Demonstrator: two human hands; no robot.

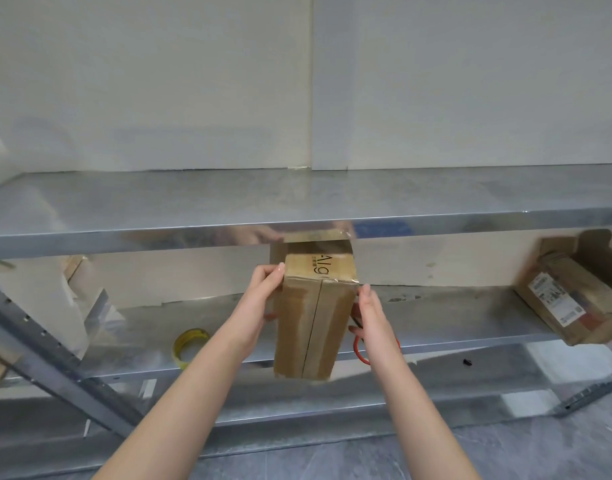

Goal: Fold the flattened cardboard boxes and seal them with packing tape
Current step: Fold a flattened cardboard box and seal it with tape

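Observation:
A folded brown cardboard box with clear tape along its seam is held in front of the metal shelving, its far end just under the upper shelf's front edge. My left hand grips its left side, fingers curled over the upper left corner. My right hand presses flat against its right side. A roll of yellowish packing tape lies on the lower shelf, left of the box. Red-handled scissors lie on that shelf behind my right wrist, mostly hidden.
The upper metal shelf runs across the view at box height. Another cardboard box with labels and open flaps sits on the lower shelf at the right. A slanted shelf post and white packaging stand at the left.

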